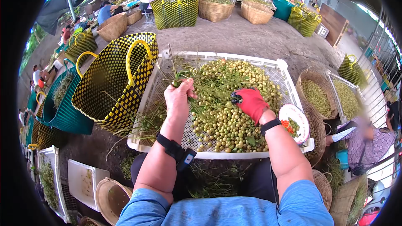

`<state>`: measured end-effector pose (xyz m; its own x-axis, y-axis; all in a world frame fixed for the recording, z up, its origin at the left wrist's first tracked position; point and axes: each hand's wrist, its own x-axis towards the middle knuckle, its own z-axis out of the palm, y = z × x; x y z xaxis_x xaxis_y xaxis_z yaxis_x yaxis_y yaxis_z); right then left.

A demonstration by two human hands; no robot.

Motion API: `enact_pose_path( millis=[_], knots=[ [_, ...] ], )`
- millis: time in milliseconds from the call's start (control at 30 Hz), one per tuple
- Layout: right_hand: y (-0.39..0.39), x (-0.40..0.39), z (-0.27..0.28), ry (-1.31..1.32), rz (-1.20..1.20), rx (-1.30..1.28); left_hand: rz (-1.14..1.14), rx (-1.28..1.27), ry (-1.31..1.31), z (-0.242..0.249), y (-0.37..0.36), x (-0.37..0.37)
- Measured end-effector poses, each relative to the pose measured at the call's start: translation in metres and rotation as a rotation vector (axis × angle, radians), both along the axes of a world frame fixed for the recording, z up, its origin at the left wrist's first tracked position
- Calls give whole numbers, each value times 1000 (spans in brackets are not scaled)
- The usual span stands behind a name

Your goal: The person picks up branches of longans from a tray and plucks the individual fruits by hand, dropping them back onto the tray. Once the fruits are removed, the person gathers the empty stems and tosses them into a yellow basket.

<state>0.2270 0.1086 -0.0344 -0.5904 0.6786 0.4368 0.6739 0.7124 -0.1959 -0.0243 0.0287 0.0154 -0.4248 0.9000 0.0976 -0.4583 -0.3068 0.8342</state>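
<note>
My left hand [179, 96] is bare and closed around a bunch of thin green stems [171, 74] over the left part of a white plastic tray [144, 94]. My right hand [251, 104] wears a red glove with dark fingertips. Its fingers are curled just above the heap of fruit, and what they grip, if anything, is hidden. Small round yellow-green fruits [228, 127] fill much of the tray, with twigs mixed in among them at the upper left. A white bowl [305, 121] with red and green bits sits at the tray's right edge, near my right wrist.
A black-and-yellow woven basket [113, 79] stands against the tray's left side, a teal basket [69, 104] beyond it. To the right are a wicker basket of fruit [316, 94] and a seated person [368, 144]. More baskets [215, 8] and people line the back.
</note>
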Motion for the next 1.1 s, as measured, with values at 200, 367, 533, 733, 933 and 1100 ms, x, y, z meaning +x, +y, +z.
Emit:
enact_pose_path(
  millis=[200, 367, 533, 733, 933, 1100],
  knots=[
    [3, 10, -8, -37, -147, 14, 54, -86, -95, 4, 0, -2],
    [7, 21, 24, -182, -607, -612, 163, -45, -169, 20, -6, -30],
    [-12, 7, 30, 299, -145, -44, 106, -65, -287, 21, -7, -46],
    [-28, -35, 33, 997, 383, -951, -158, -150, -527, 11, -7, -28],
    [-37, -56, 35, 880, 335, -914, -224, -225, -562, -7, -4, -9],
    [-38, -55, 30, 691, 241, -924, -241, -232, -621, -7, -5, -11]
  ],
)
